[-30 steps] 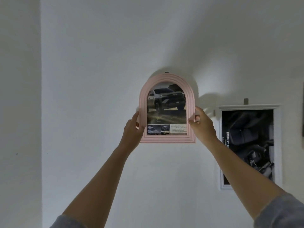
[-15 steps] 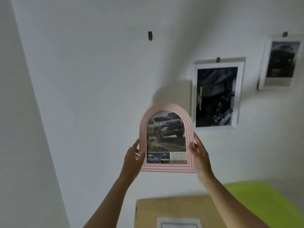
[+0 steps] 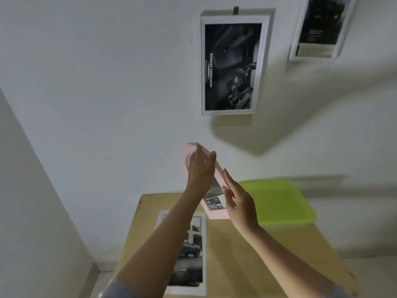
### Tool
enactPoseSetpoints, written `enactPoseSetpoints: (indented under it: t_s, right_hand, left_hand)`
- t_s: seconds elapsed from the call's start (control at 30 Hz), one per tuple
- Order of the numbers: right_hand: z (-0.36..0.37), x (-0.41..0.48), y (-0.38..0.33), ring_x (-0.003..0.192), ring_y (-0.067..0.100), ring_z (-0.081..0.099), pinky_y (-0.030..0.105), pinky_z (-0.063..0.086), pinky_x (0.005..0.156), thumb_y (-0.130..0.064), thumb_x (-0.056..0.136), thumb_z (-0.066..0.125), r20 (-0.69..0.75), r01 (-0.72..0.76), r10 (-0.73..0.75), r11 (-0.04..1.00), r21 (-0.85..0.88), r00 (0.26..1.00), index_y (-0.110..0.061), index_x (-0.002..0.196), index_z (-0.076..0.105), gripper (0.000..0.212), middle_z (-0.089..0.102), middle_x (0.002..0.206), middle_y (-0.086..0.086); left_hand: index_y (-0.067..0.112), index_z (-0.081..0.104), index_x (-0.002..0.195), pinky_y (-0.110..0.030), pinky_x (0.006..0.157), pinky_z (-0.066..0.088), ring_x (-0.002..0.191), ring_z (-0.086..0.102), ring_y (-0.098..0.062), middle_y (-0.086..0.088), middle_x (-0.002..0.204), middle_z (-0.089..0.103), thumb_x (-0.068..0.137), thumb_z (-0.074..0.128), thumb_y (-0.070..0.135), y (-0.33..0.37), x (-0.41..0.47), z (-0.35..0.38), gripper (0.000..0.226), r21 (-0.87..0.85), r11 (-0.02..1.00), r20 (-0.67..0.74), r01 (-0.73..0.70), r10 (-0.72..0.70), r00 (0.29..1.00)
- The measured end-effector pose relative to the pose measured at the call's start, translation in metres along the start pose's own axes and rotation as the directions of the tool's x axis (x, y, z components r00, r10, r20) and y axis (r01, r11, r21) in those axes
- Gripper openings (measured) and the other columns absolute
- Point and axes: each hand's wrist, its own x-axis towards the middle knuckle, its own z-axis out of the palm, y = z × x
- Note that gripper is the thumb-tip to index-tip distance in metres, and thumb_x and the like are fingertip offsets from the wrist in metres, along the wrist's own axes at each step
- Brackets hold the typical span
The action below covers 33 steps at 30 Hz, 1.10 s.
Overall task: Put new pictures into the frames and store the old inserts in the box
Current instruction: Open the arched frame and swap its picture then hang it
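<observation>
On wall (image 3: 107,82), white frame (image 3: 234,19), "ROBUST SIMPLICITY" lettering (image 3: 210,70)

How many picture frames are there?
3: pink frame between left hand and right hand; white frame on the wall; cut-off frame top right.
</observation>
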Motion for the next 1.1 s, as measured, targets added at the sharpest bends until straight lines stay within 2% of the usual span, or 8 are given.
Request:
enactPoseSetpoints:
  t_s: [0.13,0.3,0.47,0.63,0.77,0.87,0.93,1.1]
  right_hand:
    - [-0.036,-0.020,0.017,0.072,0.011,0.070,0.022,0.053,0.052,-0.021,0.090,0.046,0.060,0.108,-0.100,0.981,-0.163,0.993,-0.018,0.132,0.050,0.043,0.070,0.106,-0.001]
    - [-0.044,-0.037,0.020,0.076,0.010,0.068,0.010,0.046,0.062,-0.023,0.091,0.048,0.158,0.085,-0.075,0.994,-0.062,0.985,-0.017,0.130,0.053,0.040,0.069,0.110,-0.001]
    - [-0.032,-0.086,0.030,0.098,0.007,0.063,0.021,0.053,0.082,-0.015,0.089,0.046,0.294,0.051,-0.058,0.998,0.032,0.954,-0.018,0.125,0.057,0.038,0.065,0.118,-0.002]
    - [-0.022,-0.114,0.058,0.117,0.014,0.052,0.022,0.037,0.104,-0.011,0.091,0.046,0.212,-0.192,0.181,0.981,0.031,0.960,-0.008,0.124,0.057,0.034,0.059,0.124,0.006]
    - [-0.017,-0.119,0.089,0.130,0.022,0.041,0.028,0.028,0.110,-0.012,0.096,0.044,0.214,-0.566,0.561,0.823,-0.043,0.799,-0.003,0.135,0.043,0.040,0.046,0.138,0.012]
    - [-0.012,-0.125,0.105,0.118,0.020,0.051,0.030,0.041,0.099,-0.013,0.097,0.044,0.339,-0.782,0.723,0.620,0.068,0.602,-0.008,0.135,0.045,0.039,0.052,0.134,0.009]
    - [-0.007,-0.135,0.112,0.107,0.016,0.054,0.028,0.044,0.090,-0.009,0.095,0.046,0.360,-0.835,0.761,0.539,0.113,0.540,-0.009,0.132,0.049,0.037,0.056,0.129,0.008]
    - [-0.005,-0.155,0.127,0.123,0.022,0.049,0.030,0.039,0.102,-0.006,0.095,0.047,0.240,-0.882,0.849,0.451,0.134,0.471,-0.006,0.129,0.052,0.035,0.054,0.132,0.008]
  left_hand:
    - [0.014,0.010,0.147,-0.040,0.089,0.049,0.102,0.057,-0.025,-0.011,0.115,0.055,0.093,0.051,0.035,0.000,-0.023,0.035,0.072,0.027,0.996,-0.117,0.082,-0.078,0.990]
    - [0.000,0.032,0.136,-0.023,0.053,0.041,0.063,0.050,-0.015,-0.002,0.074,0.051,0.090,0.051,0.013,-0.006,-0.033,0.043,0.051,0.014,0.982,-0.208,0.188,-0.181,0.961]
    - [-0.001,0.058,0.080,-0.036,0.050,0.035,0.054,0.042,-0.025,-0.014,0.063,0.049,0.090,0.050,0.009,-0.046,-0.047,0.028,0.017,-0.070,0.960,-0.256,0.272,-0.281,0.925]
    - [0.009,0.067,0.085,-0.027,0.056,0.043,0.057,0.051,-0.018,-0.010,0.068,0.058,0.092,0.050,0.010,-0.098,-0.066,0.006,0.019,-0.201,0.914,-0.070,0.352,-0.372,0.925]
    - [0.016,0.067,0.104,-0.024,0.050,0.049,0.062,0.061,-0.018,-0.007,0.080,0.068,0.096,0.046,0.012,-0.130,-0.087,-0.002,0.023,-0.391,0.806,0.109,0.445,-0.440,0.892]
    - [0.011,0.063,0.115,-0.022,0.050,0.052,0.066,0.063,-0.013,-0.006,0.089,0.069,0.095,0.047,0.013,-0.154,-0.095,0.001,0.025,-0.507,0.689,0.201,0.518,-0.491,0.848]
    - [0.010,0.062,0.117,-0.023,0.051,0.053,0.066,0.064,-0.013,-0.008,0.091,0.068,0.095,0.048,0.013,-0.166,-0.096,0.005,0.027,-0.535,0.644,0.219,0.548,-0.521,0.825]
    - [0.014,0.054,0.127,-0.033,0.081,0.053,0.103,0.060,-0.024,-0.009,0.115,0.062,0.098,0.043,0.016,-0.194,-0.096,0.038,0.032,-0.236,0.751,0.159,0.616,-0.596,0.787]
